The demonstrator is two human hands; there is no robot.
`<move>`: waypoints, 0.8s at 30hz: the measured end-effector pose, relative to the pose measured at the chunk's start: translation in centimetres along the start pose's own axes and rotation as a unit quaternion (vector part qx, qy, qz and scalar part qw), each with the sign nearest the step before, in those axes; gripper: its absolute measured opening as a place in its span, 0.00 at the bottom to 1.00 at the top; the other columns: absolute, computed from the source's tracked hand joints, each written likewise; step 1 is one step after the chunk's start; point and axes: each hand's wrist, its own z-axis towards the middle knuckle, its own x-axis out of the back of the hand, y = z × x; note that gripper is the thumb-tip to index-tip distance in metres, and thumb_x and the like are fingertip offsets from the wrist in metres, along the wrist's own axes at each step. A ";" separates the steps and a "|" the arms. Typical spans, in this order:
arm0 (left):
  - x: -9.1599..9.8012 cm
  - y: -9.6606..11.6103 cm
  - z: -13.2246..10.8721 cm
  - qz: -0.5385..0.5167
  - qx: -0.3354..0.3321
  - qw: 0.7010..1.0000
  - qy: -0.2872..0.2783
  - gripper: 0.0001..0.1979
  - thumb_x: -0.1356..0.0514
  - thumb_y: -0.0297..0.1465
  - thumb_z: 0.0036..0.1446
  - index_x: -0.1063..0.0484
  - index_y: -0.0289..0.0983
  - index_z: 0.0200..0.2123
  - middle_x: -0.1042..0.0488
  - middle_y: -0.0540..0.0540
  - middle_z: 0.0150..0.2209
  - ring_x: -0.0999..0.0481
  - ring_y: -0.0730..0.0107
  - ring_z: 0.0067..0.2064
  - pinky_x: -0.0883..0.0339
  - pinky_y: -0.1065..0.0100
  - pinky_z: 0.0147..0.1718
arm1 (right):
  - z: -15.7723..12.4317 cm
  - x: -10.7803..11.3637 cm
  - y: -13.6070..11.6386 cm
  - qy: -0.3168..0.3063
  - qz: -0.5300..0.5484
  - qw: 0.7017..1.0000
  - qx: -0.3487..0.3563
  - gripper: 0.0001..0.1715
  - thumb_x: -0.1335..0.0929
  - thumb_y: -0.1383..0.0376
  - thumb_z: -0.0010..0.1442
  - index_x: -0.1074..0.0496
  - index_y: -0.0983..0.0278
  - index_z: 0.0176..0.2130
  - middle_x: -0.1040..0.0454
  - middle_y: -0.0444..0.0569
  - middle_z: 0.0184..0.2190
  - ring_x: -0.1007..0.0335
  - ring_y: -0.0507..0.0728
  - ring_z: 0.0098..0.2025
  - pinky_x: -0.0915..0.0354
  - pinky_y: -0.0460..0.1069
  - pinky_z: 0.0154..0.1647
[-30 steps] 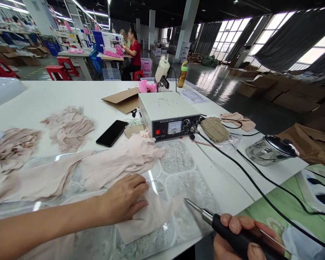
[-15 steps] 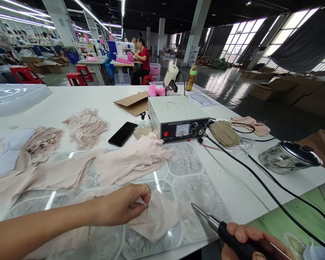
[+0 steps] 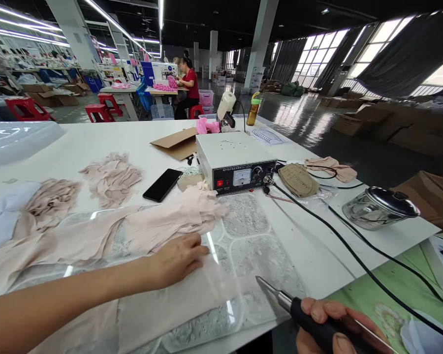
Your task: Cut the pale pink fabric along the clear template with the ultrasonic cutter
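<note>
My left hand [image 3: 179, 261] rests on a beige fabric piece [image 3: 173, 312] spread over the clear patterned mat [image 3: 249, 216]; its fingers are bent and close together, their tips partly hidden. At the lower right, my right hand [image 3: 330, 324] is wrapped round the black handle of a metal-tipped tool [image 3: 286, 300]. The tool's tip is over the mat, by the right end of the fabric. Behind my left hand lies a stack of beige fabric pieces [image 3: 177, 211].
A control box [image 3: 236, 162] with a black cable stands behind the mat. Around it are a phone [image 3: 162, 185], cardboard [image 3: 177, 142], a brown pattern stack [image 3: 298, 180] and a lidded glass pot [image 3: 380, 209]. A person in red [image 3: 189, 86] sits at a sewing machine.
The fabric under my left hand, earlier bunched with a pinched corner, now lies flatter and extends toward the front left. My left hand has moved slightly back. The whole view has shifted a little.
</note>
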 end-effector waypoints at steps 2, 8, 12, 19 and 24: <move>-0.9 -0.1 0.9 0.025 -0.037 0.999 0.020 0.08 0.49 0.24 0.65 0.30 0.37 0.39 0.28 0.43 0.39 0.27 0.63 0.37 0.34 0.65 0.37 | -0.1 -0.1 0.0 0.009 0.001 1.000 -0.012 0.12 0.31 0.68 0.54 0.30 0.62 0.40 0.30 0.44 0.30 0.34 0.53 0.28 0.29 0.53 0.28; 0.1 0.1 2.1 -0.134 -0.033 0.990 -0.024 0.09 0.48 0.18 0.54 0.37 0.37 0.34 0.28 0.49 0.35 0.27 0.69 0.34 0.34 0.71 0.34 | -0.4 0.0 0.4 0.014 -0.044 0.999 -0.001 0.10 0.33 0.64 0.56 0.32 0.61 0.41 0.33 0.44 0.32 0.34 0.53 0.29 0.30 0.54 0.31; 0.1 0.0 2.3 -0.074 0.003 0.996 0.055 0.11 0.49 0.18 0.57 0.34 0.37 0.40 0.28 0.46 0.39 0.26 0.66 0.38 0.33 0.69 0.35 | -0.4 -0.4 0.2 0.017 -0.009 1.000 -0.020 0.10 0.33 0.65 0.56 0.31 0.62 0.41 0.32 0.43 0.30 0.34 0.53 0.29 0.29 0.53 0.30; -1.5 3.1 3.6 0.015 -0.227 0.970 0.081 0.13 0.49 0.20 0.65 0.31 0.34 0.49 0.27 0.39 0.45 0.26 0.62 0.44 0.33 0.61 0.46 | -0.4 -0.9 0.0 0.042 0.010 0.999 -0.014 0.11 0.32 0.65 0.56 0.30 0.61 0.42 0.33 0.43 0.31 0.38 0.52 0.30 0.32 0.51 0.30; -3.2 4.0 4.7 0.035 -0.266 0.962 0.050 0.13 0.48 0.23 0.67 0.33 0.33 0.53 0.27 0.38 0.45 0.26 0.62 0.41 0.34 0.62 0.43 | 0.2 -0.9 -0.5 0.053 0.022 0.998 -0.009 0.09 0.34 0.66 0.55 0.30 0.62 0.39 0.34 0.43 0.30 0.38 0.52 0.29 0.33 0.50 0.29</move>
